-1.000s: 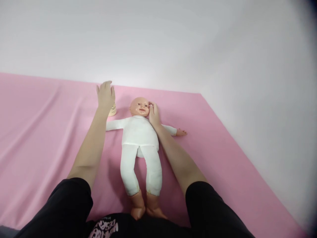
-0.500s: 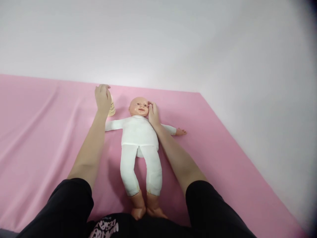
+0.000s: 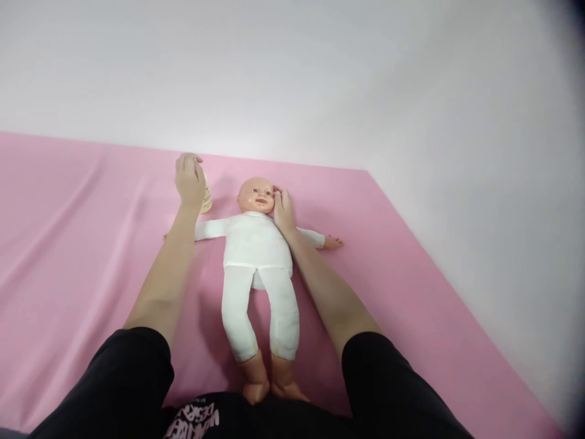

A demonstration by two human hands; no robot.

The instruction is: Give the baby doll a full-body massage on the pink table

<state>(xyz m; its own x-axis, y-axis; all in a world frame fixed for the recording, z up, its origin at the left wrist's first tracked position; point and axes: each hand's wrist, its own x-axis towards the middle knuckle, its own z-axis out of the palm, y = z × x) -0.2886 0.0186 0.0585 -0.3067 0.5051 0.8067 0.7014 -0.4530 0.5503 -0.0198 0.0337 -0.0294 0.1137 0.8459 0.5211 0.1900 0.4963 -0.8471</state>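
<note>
A baby doll [image 3: 257, 241] in a white top and trousers lies face up with its arms spread. My left hand [image 3: 189, 178] is curled around the upper part of a pale yellow bottle [image 3: 206, 200] beside the doll's head. The hand covers the bottle's top, and only its lower right side with dark print shows. Against the doll's cheek rests my right hand [image 3: 284, 210], fingers stretched out along the side of the head [image 3: 256, 190]. My left forearm crosses over the doll's sleeve on that side.
A pink sheet [image 3: 365, 262] covers the surface, with folds running along its left part. Behind it and to the right is a plain pale wall [image 3: 292, 79]. The doll's feet [image 3: 269, 378] lie close to my black shirt [image 3: 265, 414].
My left fingers look slightly more curled at the bottle. The tip of the doll's hand now shows to the left of my forearm. My right hand stays at the cheek.
</note>
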